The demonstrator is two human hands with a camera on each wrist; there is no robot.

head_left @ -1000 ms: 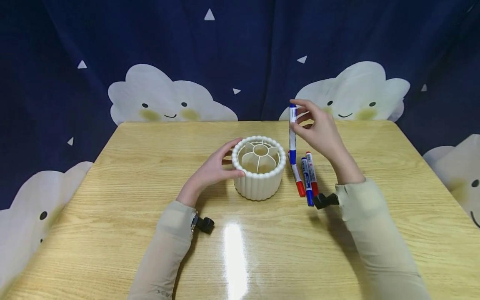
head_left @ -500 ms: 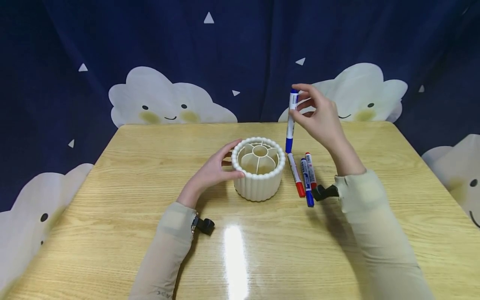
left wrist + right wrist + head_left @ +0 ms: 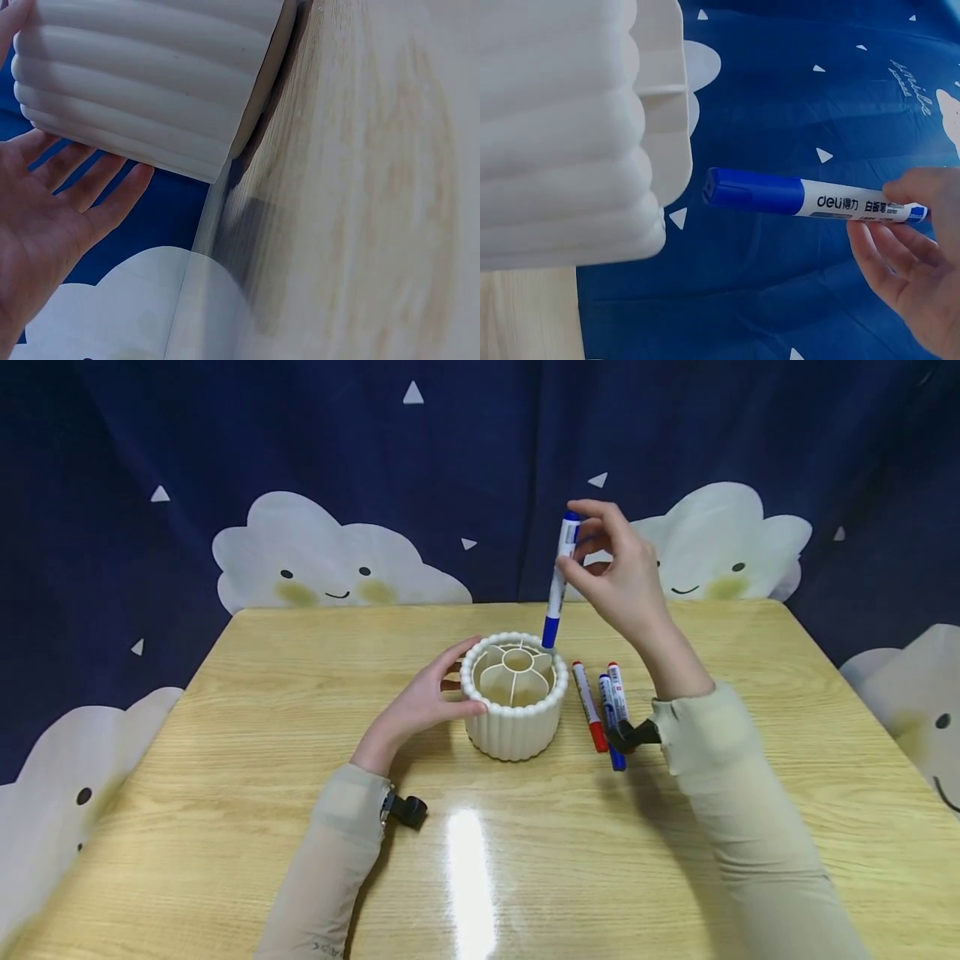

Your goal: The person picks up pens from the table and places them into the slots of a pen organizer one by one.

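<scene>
A cream fluted pen holder (image 3: 514, 727) with a beaded rim and a petal-shaped divider stands upright on the table. My left hand (image 3: 420, 697) grips its left side, thumb at the front rim and fingers round the back; the left wrist view shows those fingertips (image 3: 139, 176) along the ribbed wall. High over the holder's right rear rim, my right hand (image 3: 618, 568) pinches a blue-and-white whiteboard marker (image 3: 558, 585) near its upper end. The marker points down, slightly tilted, its blue cap (image 3: 757, 191) close to the rim. Inside the holder's visible compartments no pens show.
Right of the holder, a red-capped marker (image 3: 589, 706), a blue-capped marker (image 3: 617, 760) and another red-and-white marker (image 3: 617, 685) lie on the wooden table (image 3: 262, 735). Behind the table hangs a dark blue curtain (image 3: 360, 435) with clouds.
My right hand has risen and moved left with the marker, from above the lying markers to over the holder's right rear rim. The left hand and holder have stayed put.
</scene>
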